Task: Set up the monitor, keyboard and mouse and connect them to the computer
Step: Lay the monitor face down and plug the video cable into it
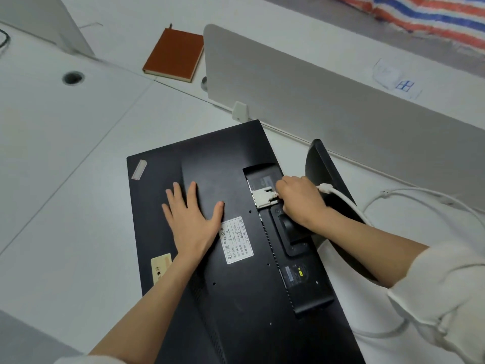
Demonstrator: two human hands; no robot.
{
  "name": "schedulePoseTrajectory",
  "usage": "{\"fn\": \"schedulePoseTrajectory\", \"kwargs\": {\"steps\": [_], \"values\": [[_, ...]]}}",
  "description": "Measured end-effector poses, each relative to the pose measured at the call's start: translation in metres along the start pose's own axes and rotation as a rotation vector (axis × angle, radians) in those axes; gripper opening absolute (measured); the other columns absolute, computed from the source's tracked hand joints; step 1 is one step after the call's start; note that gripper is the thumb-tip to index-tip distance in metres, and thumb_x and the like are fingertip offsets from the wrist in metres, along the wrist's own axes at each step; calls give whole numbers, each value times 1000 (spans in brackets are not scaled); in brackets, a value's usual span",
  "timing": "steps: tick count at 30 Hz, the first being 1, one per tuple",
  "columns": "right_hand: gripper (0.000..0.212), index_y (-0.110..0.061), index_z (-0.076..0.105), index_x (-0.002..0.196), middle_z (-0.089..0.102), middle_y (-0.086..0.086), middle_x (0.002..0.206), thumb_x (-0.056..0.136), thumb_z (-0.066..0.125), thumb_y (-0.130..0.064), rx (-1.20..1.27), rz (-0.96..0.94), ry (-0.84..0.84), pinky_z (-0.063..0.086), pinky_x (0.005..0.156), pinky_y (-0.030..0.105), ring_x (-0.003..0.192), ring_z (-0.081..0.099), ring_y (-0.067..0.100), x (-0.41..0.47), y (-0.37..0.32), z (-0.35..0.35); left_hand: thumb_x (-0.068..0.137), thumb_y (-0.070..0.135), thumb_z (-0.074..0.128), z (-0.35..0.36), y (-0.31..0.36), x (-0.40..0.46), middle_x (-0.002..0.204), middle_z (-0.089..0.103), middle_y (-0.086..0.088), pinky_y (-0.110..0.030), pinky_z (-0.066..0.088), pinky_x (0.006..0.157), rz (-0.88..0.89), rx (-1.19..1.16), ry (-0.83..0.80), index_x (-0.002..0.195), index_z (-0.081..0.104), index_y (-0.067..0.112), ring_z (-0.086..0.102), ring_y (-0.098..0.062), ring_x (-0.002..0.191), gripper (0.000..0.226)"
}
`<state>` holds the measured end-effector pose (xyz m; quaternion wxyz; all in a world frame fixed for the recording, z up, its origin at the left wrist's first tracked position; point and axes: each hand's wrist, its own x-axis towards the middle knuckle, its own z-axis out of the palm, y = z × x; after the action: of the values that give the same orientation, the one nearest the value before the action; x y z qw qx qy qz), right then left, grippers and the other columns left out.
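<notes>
Head view showed us, nearest, two bare forearms reaching over a black monitor point(223, 248) that lay face down on a white desk point(65, 179), its back panel up. Our left hand point(191, 216) pressed flat on that panel, fingers spread and gripping nothing. Our right hand point(299, 198) pinched the white cable connector point(263, 197) at the port recess, fingers curled round it; whether it was fully seated we could not tell. Its white cable point(343, 203) trailed off to the right. We judged the panel rigid but fragile on its screen side and rather heavy, best held by its edges; the plug was stiff, best gripped by its body. Beyond lay the stand base point(322, 164), a grey divider point(315, 101) and a brown notebook point(174, 55)
</notes>
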<state>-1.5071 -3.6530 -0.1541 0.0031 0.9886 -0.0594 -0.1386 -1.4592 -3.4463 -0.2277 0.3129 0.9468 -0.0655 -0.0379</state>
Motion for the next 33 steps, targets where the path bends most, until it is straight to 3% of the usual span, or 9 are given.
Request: {"fn": "schedulePoseTrajectory", "kwargs": {"steps": [8, 11, 13, 15, 17, 19, 22, 26, 33], "values": [[16, 6, 61, 80, 61, 22, 85, 66, 61, 12, 107, 1, 84, 40, 75, 42, 82, 58, 37, 0, 0, 6, 73, 66, 34, -3, 2, 0, 157, 11, -12, -46, -2, 117, 1, 3, -14, 144, 31, 19, -1, -27, 146, 86], [19, 6, 59, 64, 58, 21, 68, 51, 66, 18, 115, -15, 69, 43, 62, 41, 64, 58, 38, -2, -1, 10, 78, 52, 45, -3, 19, 0, 150, 30, -11, -58, 6, 112, 117, 27, 1, 131, 49, 17, 13, -32, 144, 64], [16, 7, 62, 76, 60, 23, 78, 63, 59, 15, 97, -5, 98, 43, 69, 42, 76, 59, 40, -4, -1, 7, 79, 47, 46, 4, 41, 2, 137, 48, -10, -65, 14, 106, 374, 91, -43, 117, 61, 17, 30, -34, 137, 51], [29, 2, 59, 107, 61, 20, 98, 79, 52, 5, 31, 12, 74, 41, 80, 41, 95, 57, 38, -5, -2, 1, 78, 49, 48, 16, 60, 5, 130, 54, -10, -69, 18, 102, 533, 180, -123, 110, 66, 18, 36, -34, 135, 48], [45, -4, 41, 131, 59, 15, 113, 86, 50, -4, 3, 50, 29, 40, 83, 38, 106, 55, 34, -6, -3, -5, 78, 52, 56, 24, 71, 11, 135, 51, -9, -69, 12, 104, 543, 222, -169, 110, 67, 20, 30, -34, 138, 47], [54, -6, 32, 137, 57, 13, 118, 86, 50, -4, 63, 76, 20, 42, 82, 36, 110, 53, 31, -12, -7, -7, 79, 51, 63, 29, 73, 14, 143, 42, -6, -65, -1, 108, 514, 229, -214, 113, 66, 20, 17, -30, 143, 46], [49, -7, 40, 131, 48, 11, 126, 83, 50, 0, 165, 61, 38, 41, 90, 34, 119, 43, 27, -27, -8, -1, 83, 48, 62, 29, 71, 15, 148, 35, -4, -60, -9, 110, 515, 215, -226, 117, 64, 20, 8, -26, 145, 44], [37, -5, 50, 119, 47, 11, 122, 83, 55, -4, 179, 85, 51, 35, 95, 30, 115, 41, 27, -35, -2, 14, 87, 43, 58, 26, 71, 18, 150, 27, -1, -55, -13, 111, 497, 192, -264, 124, 60, 26, -1, -24, 145, 41], [28, 1, 64, 98, 62, 17, 94, 71, 61, 11, 331, 94, 213, 52, 75, 43, 88, 58, 36, -32, -6, 34, 88, 39, 56, 24, 71, 18, 151, 25, -2, -54, -15, 112, 497, 175, -289, 127, 57, 26, -4, -22, 145, 41]]}}
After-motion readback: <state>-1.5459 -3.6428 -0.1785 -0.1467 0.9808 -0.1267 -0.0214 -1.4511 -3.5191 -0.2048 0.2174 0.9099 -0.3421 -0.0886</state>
